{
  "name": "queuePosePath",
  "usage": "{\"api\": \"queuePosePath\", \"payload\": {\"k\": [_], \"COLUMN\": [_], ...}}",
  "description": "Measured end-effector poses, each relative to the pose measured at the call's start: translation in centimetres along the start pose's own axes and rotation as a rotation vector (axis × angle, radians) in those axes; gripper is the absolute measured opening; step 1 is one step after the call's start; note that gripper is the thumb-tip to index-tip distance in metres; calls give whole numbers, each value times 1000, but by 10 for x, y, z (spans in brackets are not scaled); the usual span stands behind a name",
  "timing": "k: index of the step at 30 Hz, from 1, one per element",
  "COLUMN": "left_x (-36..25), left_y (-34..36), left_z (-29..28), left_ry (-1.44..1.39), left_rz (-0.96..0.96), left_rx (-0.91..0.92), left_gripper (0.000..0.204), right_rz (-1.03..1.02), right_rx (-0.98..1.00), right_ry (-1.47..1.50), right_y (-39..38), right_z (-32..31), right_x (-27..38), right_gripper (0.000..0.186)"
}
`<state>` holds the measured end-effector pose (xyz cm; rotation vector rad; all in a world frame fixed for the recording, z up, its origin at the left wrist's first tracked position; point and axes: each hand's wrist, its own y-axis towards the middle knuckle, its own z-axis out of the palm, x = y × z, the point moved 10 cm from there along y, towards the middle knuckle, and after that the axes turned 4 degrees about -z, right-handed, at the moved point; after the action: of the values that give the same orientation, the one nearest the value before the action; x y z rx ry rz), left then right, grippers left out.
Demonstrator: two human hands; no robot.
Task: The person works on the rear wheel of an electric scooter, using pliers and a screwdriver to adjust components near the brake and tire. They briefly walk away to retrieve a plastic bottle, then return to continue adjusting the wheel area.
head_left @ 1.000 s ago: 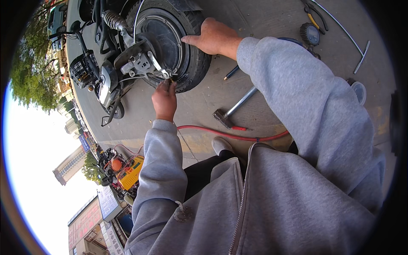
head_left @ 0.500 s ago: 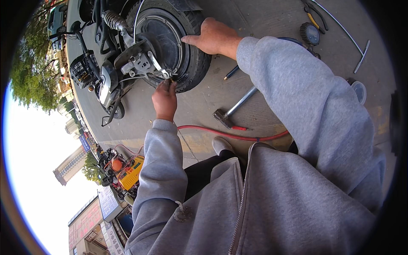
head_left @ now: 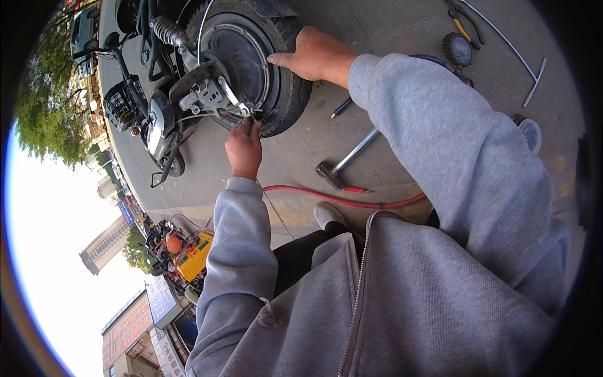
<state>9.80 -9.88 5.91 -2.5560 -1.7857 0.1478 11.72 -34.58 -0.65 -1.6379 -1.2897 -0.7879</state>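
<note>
A scooter's rear wheel [head_left: 251, 63] with a black tyre and a dark hub stands on the pavement at the top of the view. My right hand [head_left: 314, 55] lies flat on the tyre's tread, fingers together. My left hand [head_left: 244, 147] is closed around a small thin tool [head_left: 252, 119] whose tip is at the wheel's lower rim, beside a grey metal bracket [head_left: 204, 97]. Both arms wear grey sleeves.
A hammer with a metal handle [head_left: 342, 164] lies on the concrete near a red hose [head_left: 352, 201]. A pressure gauge [head_left: 457, 49], pliers [head_left: 463, 22], a thin metal rod [head_left: 534, 81] and a round lid [head_left: 531, 133] lie to the right. My shoe [head_left: 328, 215] is below the hose.
</note>
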Motion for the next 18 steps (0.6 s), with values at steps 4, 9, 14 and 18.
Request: {"api": "queuePosePath", "payload": {"k": [4, 9, 14, 18], "left_x": [2, 0, 0, 3], "left_y": [0, 0, -1, -1], "left_z": [1, 0, -1, -4], "left_ry": [10, 12, -9, -70], "left_rz": [-13, 3, 1, -32], "left_rx": [9, -7, -12, -8], "left_gripper": [24, 24, 25, 25], "right_rz": [1, 0, -10, -12], "right_rx": [1, 0, -10, -12], "right_ry": [-4, 0, -18, -12], "right_y": [-1, 0, 1, 2], "right_z": [0, 0, 0, 1], "right_x": [0, 0, 0, 0], "right_gripper": [85, 84, 83, 84]}}
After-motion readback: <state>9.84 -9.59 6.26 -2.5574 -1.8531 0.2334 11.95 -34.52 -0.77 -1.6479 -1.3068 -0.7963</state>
